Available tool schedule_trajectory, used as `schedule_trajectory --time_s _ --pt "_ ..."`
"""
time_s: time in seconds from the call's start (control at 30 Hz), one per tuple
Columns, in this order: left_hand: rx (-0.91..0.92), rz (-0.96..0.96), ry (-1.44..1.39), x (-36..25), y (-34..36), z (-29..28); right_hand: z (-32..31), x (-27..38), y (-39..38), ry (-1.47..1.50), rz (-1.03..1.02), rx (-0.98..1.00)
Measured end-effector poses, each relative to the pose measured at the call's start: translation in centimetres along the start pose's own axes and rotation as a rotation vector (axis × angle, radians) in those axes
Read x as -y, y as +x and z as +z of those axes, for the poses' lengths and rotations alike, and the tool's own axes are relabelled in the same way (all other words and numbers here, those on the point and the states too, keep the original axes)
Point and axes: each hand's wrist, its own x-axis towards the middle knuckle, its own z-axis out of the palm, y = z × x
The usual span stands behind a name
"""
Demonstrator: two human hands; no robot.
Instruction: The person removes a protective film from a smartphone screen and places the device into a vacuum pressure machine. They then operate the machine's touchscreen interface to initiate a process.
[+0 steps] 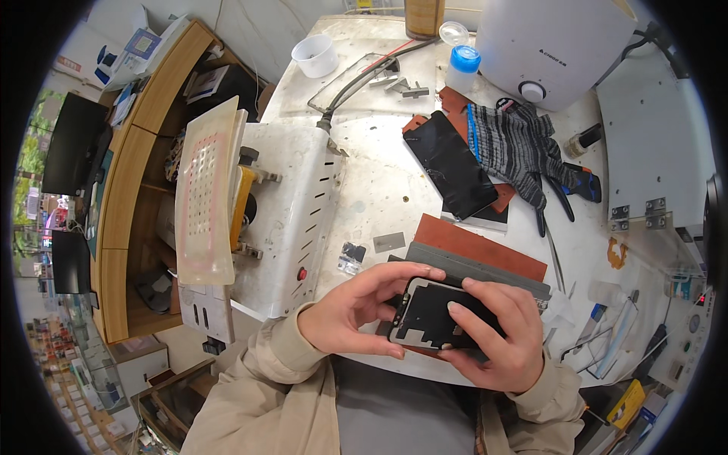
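A phone screen assembly [431, 305], its black back with cut-out notches facing up, is held between my two hands near the table's front edge. My left hand [358, 309] grips its left end, with the thumb along the lower edge and fingers at the upper edge. Fingers of my right hand [502, 327] lie over its back and right part, and the thumb is at the lower edge. Just beyond them lie a grey mat [476, 267] and a reddish-brown pad [485, 246]. Part of the assembly's right end is hidden by my right hand.
Farther back lie a black phone [451, 165] and a grey striped glove [516, 140]. To the left stands a white machine [284, 220] with a raised pad [206, 201]. A blue-capped bottle [462, 67], a white tub [315, 57] and a white appliance [550, 45] occupy the back.
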Motion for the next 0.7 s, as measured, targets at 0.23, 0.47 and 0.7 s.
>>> schedule_trajectory --time_s 0.23,0.47,0.7 --pt "0.013 0.004 0.002 -0.04 0.06 -0.07 0.0 0.05 0.04 0.001 0.004 -0.007" --pt "0.018 0.006 -0.001 0.05 0.06 -0.15 -0.06 0.02 0.07 -0.01 0.0 0.0" --pt "0.019 0.003 -0.001 0.03 0.05 -0.17 0.02 0.01 0.07 -0.009 -0.002 0.003"
